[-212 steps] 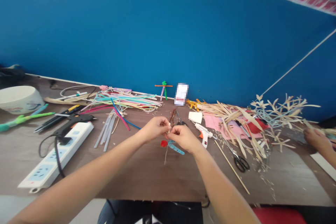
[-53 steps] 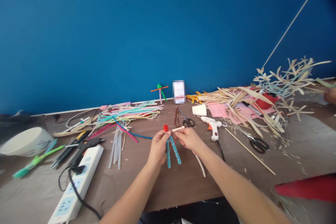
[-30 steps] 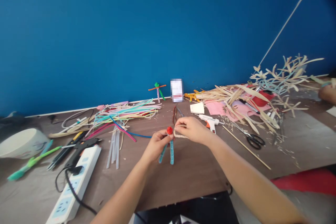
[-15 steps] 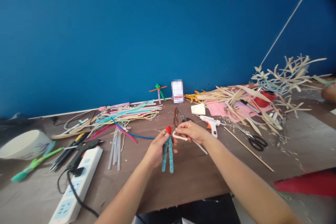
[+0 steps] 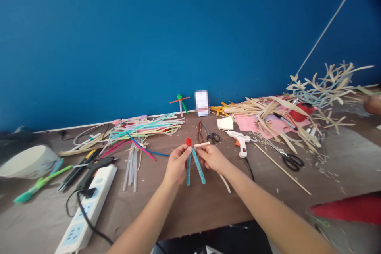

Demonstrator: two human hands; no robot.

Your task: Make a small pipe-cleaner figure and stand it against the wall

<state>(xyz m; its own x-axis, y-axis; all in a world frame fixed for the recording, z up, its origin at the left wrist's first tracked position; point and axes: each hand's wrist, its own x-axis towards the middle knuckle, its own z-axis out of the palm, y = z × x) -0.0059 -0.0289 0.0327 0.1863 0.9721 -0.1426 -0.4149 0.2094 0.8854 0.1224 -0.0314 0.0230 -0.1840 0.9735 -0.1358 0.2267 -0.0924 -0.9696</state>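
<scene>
Head view: the brown worktop (image 5: 214, 206) spans between the hands and its near edge. Above it, the left hand (image 5: 176, 164) pinches a red-topped figure (image 5: 198, 166) with two fuzzy, diverging blue legs; the right hand (image 5: 212, 158) grips a pale, fuzzy stem (image 5: 203, 144) beside it. Smooth translucent sticks (image 5: 135, 170) lie leftward, a white glue gun (image 5: 242, 143) rightward.

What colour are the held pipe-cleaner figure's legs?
Light blue; the legs show best in the head view.

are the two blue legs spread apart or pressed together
Spread apart: below the left hand's fingertips, the blue legs diverge, with brown table showing between their lower ends.
</scene>
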